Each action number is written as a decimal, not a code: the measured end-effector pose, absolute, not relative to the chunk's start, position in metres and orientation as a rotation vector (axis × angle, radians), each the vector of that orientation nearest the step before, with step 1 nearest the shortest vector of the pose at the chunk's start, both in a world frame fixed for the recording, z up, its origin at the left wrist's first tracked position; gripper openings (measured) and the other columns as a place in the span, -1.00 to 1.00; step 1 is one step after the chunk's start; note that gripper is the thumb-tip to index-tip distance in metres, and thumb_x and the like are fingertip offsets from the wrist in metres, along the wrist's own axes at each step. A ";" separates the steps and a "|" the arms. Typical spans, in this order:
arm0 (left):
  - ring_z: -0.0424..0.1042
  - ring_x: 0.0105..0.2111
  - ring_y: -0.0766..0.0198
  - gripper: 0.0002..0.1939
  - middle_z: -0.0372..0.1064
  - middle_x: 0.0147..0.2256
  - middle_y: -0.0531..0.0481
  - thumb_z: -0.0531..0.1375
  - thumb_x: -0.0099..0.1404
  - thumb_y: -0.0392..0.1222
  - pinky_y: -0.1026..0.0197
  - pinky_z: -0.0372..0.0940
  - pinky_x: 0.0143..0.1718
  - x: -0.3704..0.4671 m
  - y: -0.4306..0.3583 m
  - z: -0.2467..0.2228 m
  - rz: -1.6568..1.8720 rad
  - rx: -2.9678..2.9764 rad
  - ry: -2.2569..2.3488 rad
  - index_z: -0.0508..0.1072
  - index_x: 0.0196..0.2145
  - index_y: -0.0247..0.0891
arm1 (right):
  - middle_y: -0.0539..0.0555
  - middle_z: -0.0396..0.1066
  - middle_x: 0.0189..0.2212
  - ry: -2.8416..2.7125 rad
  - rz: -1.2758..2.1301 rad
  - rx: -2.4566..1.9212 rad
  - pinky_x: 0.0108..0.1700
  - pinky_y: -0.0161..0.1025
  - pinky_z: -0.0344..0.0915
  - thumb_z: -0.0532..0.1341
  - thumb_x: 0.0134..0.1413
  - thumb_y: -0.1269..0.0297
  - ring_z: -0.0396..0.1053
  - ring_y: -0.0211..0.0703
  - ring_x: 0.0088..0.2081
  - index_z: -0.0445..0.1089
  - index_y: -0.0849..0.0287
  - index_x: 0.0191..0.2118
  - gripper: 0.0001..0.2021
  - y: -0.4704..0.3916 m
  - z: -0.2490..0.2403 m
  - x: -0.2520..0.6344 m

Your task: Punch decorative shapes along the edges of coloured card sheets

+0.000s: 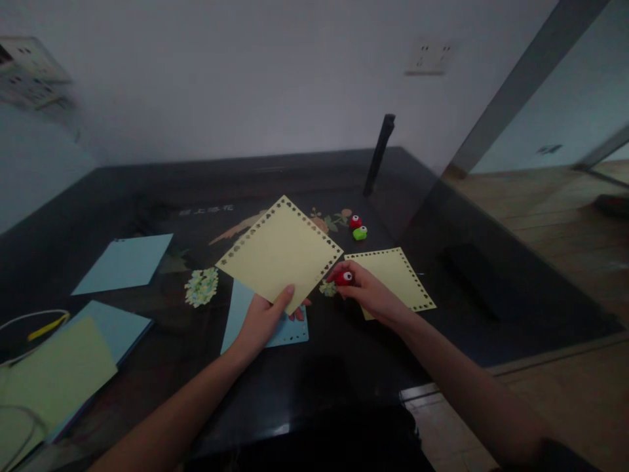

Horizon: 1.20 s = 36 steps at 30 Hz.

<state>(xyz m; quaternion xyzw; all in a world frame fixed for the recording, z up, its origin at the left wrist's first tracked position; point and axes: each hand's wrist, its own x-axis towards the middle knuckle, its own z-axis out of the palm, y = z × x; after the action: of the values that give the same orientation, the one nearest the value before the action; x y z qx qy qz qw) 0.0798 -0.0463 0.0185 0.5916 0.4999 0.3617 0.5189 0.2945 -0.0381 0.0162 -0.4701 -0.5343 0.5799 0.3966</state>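
Note:
My left hand [265,319] pinches the near corner of a yellow paper square [279,252] whose edges are punched with small holes; the sheet is lifted above the dark table [147,196]. My right hand [366,293] is closed around a small red paper punch [344,277] with a googly eye, right beside the held sheet's right edge. Under my right hand lies a second yellow punched sheet [398,275]. A light blue punched sheet [246,314] lies flat beneath my left hand.
A red punch [355,221] and a green punch [360,233] sit further back. Paper scraps [201,286] lie in a pile at centre left. Blue sheets [124,263] and a green sheet [49,380] lie at left. A dark upright stand [379,154] rises at the back.

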 end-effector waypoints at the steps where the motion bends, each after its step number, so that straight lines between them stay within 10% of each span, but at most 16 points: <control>1: 0.34 -0.62 0.30 -0.60 0.40 -0.64 -0.07 0.06 0.27 -0.01 0.29 0.26 -0.51 0.079 -0.045 0.018 0.886 1.404 1.203 0.50 -0.48 -0.39 | 0.07 0.39 -0.20 -1.363 1.468 -1.186 -0.26 -0.22 0.27 0.19 -0.10 0.42 0.32 -0.19 -0.24 0.23 0.13 -0.18 -0.72 -0.037 0.016 0.295; 18: 0.27 -0.65 0.34 -0.61 0.40 -0.65 -0.07 0.09 0.25 -0.01 0.30 0.20 -0.55 0.081 -0.046 0.016 0.960 1.373 1.065 0.49 -0.46 -0.42 | 0.15 0.47 -0.27 -1.559 0.239 -1.736 -0.13 -0.14 0.28 0.23 -0.07 0.33 0.39 -0.08 -0.25 0.44 0.22 -0.17 -0.73 0.053 0.008 0.394; 32: 0.32 -0.64 0.32 -0.61 0.41 -0.62 -0.07 0.10 0.23 0.02 0.30 0.21 -0.54 0.080 -0.045 0.021 0.980 1.346 1.026 0.47 -0.41 -0.43 | 0.27 0.36 -0.12 -1.720 0.047 -1.812 0.01 -0.05 0.14 0.27 -0.13 0.39 0.25 0.06 -0.05 0.43 0.27 -0.12 -0.65 0.062 0.002 0.388; 36: 0.33 -0.63 0.33 -0.63 0.46 -0.55 -0.11 0.11 0.22 0.01 0.30 0.22 -0.55 0.082 -0.050 0.023 0.961 1.316 1.016 0.45 -0.40 -0.42 | 0.19 0.39 -0.24 -1.714 0.258 -1.566 -0.21 -0.11 0.25 0.24 -0.05 0.29 0.31 -0.01 -0.20 0.45 0.20 -0.30 -0.84 0.017 0.027 0.359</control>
<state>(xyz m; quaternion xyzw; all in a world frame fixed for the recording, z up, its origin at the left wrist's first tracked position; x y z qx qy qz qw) 0.0824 -0.0500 0.0232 0.5613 0.4333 0.4100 0.5737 0.3593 0.0173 0.0266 -0.6166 -0.6751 0.1018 0.3920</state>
